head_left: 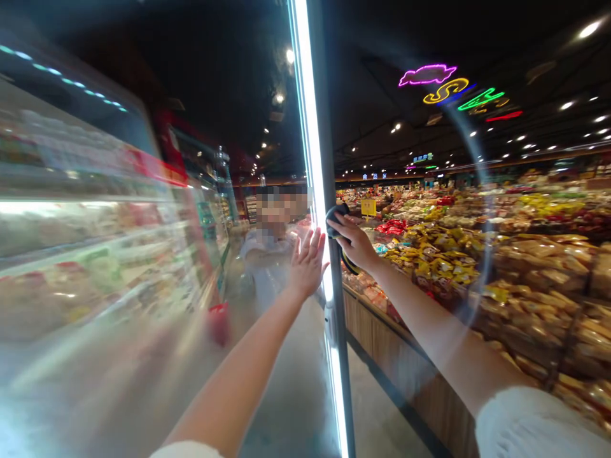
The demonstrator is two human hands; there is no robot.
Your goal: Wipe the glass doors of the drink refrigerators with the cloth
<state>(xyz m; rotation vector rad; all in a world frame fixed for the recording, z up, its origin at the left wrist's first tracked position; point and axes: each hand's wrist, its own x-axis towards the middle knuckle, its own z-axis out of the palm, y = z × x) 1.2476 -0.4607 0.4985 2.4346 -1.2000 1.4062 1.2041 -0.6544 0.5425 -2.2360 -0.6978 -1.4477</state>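
A glass door (286,362) stands in front of me, its dark edge frame (340,356) lined with a bright light strip (312,152). My left hand (308,262) is open, with fingers stretched upward against the glass just left of the strip. On the other side of the frame, my right hand (356,240) closes its fingers over a dark rounded object (337,219) at the frame's edge. A dark loop with a yellow edge (350,262) shows below those fingers; its kind is unclear. Lower down, a small pale fitting (330,322) sits on the frame.
Blurred lit shelves of goods (86,273) appear on the left, in or through the glass, with a person's pale top (267,273). Packaged food heaps (434,257) fill a wood-sided display (382,343) on the right. Neon shapes (446,91) glow overhead.
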